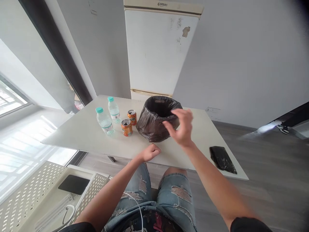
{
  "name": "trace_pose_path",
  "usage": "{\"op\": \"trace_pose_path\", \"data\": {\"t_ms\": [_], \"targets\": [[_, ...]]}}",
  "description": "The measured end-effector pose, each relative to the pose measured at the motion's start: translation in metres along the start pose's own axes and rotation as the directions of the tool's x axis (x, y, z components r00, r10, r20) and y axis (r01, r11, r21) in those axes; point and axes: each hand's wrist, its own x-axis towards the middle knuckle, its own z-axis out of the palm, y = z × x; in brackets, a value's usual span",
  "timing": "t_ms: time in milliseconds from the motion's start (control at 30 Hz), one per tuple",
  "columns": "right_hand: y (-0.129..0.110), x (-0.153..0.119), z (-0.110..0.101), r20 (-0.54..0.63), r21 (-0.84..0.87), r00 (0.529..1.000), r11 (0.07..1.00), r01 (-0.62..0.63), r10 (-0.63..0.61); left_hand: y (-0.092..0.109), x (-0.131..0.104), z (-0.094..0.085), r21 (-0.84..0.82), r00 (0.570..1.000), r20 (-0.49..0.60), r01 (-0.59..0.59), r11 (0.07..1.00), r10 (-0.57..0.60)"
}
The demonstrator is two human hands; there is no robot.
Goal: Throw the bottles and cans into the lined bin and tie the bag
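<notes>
A bin lined with a black plastic bag (154, 125) stands on the white table (190, 154), its mouth open upward. My right hand (182, 127) is raised at the bin's right front rim, thumb and fingers apart with nothing between them. Close to the table's front edge rests my left hand (151, 152), its fingers curled into a loose fist; nothing shows in it. Left of the bin are two orange cans (126, 128) with opened tops. Beyond them stand two clear plastic bottles (105, 121) with teal caps and some liquid inside.
A folded black plastic bundle (222, 158) lies at the table's right end. Behind the table stands a white fridge (159, 48). At lower left is a cream perforated rack (36, 190) holding a dark flat object (74, 184). A white cable (136, 201) crosses my lap.
</notes>
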Motion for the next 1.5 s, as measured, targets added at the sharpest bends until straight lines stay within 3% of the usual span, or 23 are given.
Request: {"op": "trace_pose_path", "data": {"t_ms": [67,100,133,167,200,233,267,333,467,700,833,933,1000,1033,1067,1100,1167,1200,1233,1267,1333,1400,1500], "targets": [[0.037,-0.023,0.000,-0.262,-0.061,0.957,0.987,-0.147,0.126,-0.002,0.000,0.000,0.018,1.000,0.010,0.028,0.999,-0.029],[0.057,-0.036,0.001,-0.301,-0.089,0.932,0.967,-0.238,0.201,-0.003,0.000,-0.001,0.020,0.999,0.012,0.039,0.999,-0.039],[0.077,-0.050,0.003,-0.244,-0.112,0.923,0.937,-0.331,0.297,-0.003,0.000,-0.001,0.017,0.999,0.013,0.044,0.999,-0.044],[0.094,-0.064,0.005,-0.103,-0.138,0.911,0.902,-0.410,0.399,-0.004,0.000,-0.001,0.010,0.999,0.012,0.044,0.999,-0.044],[0.108,-0.078,0.008,0.090,-0.187,0.865,0.862,-0.471,0.493,-0.005,0.000,-0.001,0.002,0.999,0.011,0.042,0.999,-0.042],[0.118,-0.092,0.012,0.260,-0.264,0.789,0.827,-0.497,0.557,-0.005,0.000,-0.001,-0.004,0.999,0.010,0.040,0.999,-0.040],[0.125,-0.104,0.015,0.375,-0.341,0.722,0.810,-0.476,0.582,-0.005,0.000,-0.001,-0.006,0.999,0.007,0.041,0.999,-0.041],[0.129,-0.123,0.023,0.476,-0.453,0.676,0.816,-0.360,0.563,-0.006,0.000,-0.001,0.002,0.999,0.000,0.051,0.999,-0.051],[0.124,-0.136,0.031,0.492,-0.530,0.711,0.821,-0.213,0.502,-0.007,0.000,0.000,0.052,0.999,-0.001,0.046,0.998,-0.046],[0.129,-0.134,0.032,0.505,-0.517,0.698,0.825,-0.226,0.508,-0.007,0.000,0.002,0.118,0.998,-0.065,0.028,0.993,-0.020],[0.127,-0.133,0.031,0.504,-0.513,0.698,0.827,-0.232,0.508,-0.004,0.000,0.004,0.161,0.987,-0.157,0.008,0.987,0.018],[0.124,-0.132,0.030,0.510,-0.505,0.696,0.831,-0.233,0.505,0.006,-0.003,0.014,0.218,0.955,-0.286,-0.014,0.976,0.077],[0.123,-0.130,0.028,0.515,-0.500,0.694,0.834,-0.234,0.504,0.019,-0.008,0.018,0.260,0.906,-0.405,-0.019,0.965,0.127],[0.123,-0.130,0.028,0.517,-0.497,0.692,0.835,-0.236,0.504,0.029,-0.011,0.017,0.290,0.857,-0.485,-0.027,0.957,0.171],[0.123,-0.130,0.028,0.519,-0.494,0.690,0.836,-0.239,0.504,0.040,-0.015,0.011,0.327,0.783,-0.579,-0.034,0.945,0.228],[0.124,-0.130,0.028,0.520,-0.492,0.689,0.836,-0.242,0.505,0.053,-0.019,0.001,0.369,0.677,-0.676,-0.030,0.929,0.291],[0.125,-0.130,0.028,0.521,-0.489,0.687,0.837,-0.246,0.506,0.083,-0.027,-0.033,0.445,0.368,-0.840,0.044,0.895,0.399],[0.125,-0.131,0.028,0.522,-0.487,0.686,0.838,-0.248,0.506,0.098,-0.032,-0.056,0.441,0.219,-0.887,0.139,0.887,0.407],[0.126,-0.131,0.028,0.523,-0.485,0.685,0.838,-0.249,0.506,0.111,-0.037,-0.080,0.431,0.118,-0.902,0.263,0.863,0.415],[0.126,-0.131,0.028,0.525,-0.484,0.684,0.839,-0.250,0.507,0.122,-0.041,-0.103,0.411,0.060,-0.904,0.402,0.818,0.424],[0.127,-0.132,0.028,0.527,-0.483,0.680,0.838,-0.255,0.511,0.134,-0.050,-0.145,0.315,0.020,-0.919,0.639,0.702,0.394],[0.126,-0.131,0.028,0.526,-0.485,0.675,0.834,-0.262,0.518,0.131,-0.057,-0.174,0.234,0.066,-0.957,0.748,0.621,0.282],[0.125,-0.131,0.028,0.522,-0.486,0.672,0.831,-0.273,0.526,0.112,-0.068,-0.195,0.153,0.150,-0.987,0.809,0.567,0.052]]}}
